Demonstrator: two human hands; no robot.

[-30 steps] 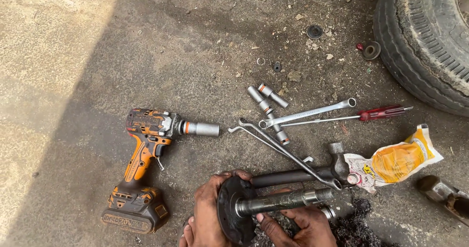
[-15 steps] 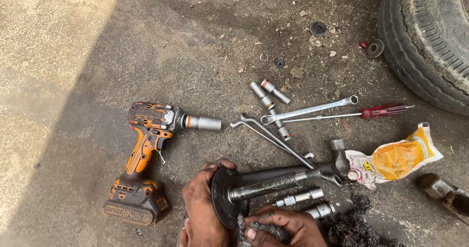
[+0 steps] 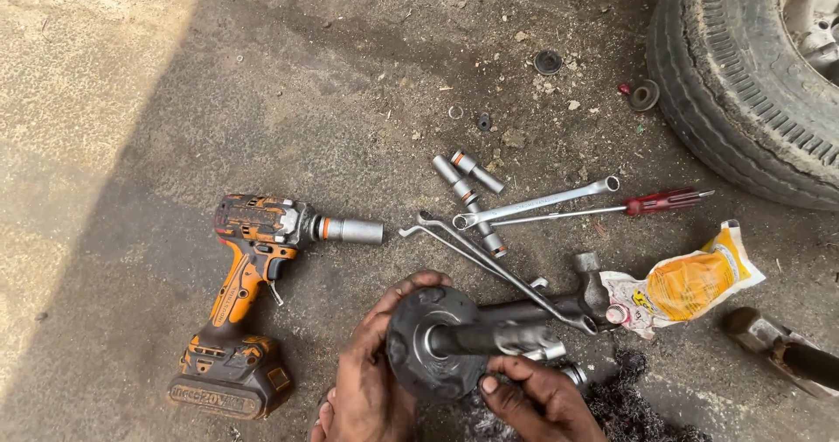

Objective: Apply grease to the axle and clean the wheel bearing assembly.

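A dark greasy axle shaft with a round flange [image 3: 418, 341] is held low in the middle of the head view. My left hand [image 3: 371, 381] grips the flange's left rim. My right hand [image 3: 537, 398] holds the shaft from below, thumb on the metal. The flange faces the camera, tilted up off the ground. Behind it lie a hammer [image 3: 587, 285] and several long spanners [image 3: 489, 254].
An orange cordless impact wrench [image 3: 253, 293] lies to the left. Sockets [image 3: 468, 184], a tube spanner [image 3: 537, 201] and a red-handled screwdriver [image 3: 647, 204] lie beyond. A yellow-and-white pouch [image 3: 690, 280] sits at right, a tyre [image 3: 743, 83] at top right, a dark tool [image 3: 773, 346] far right.
The flange has turned up toward the camera and the shaft has swung so less of its length shows. My right hand has moved up onto the shaft.
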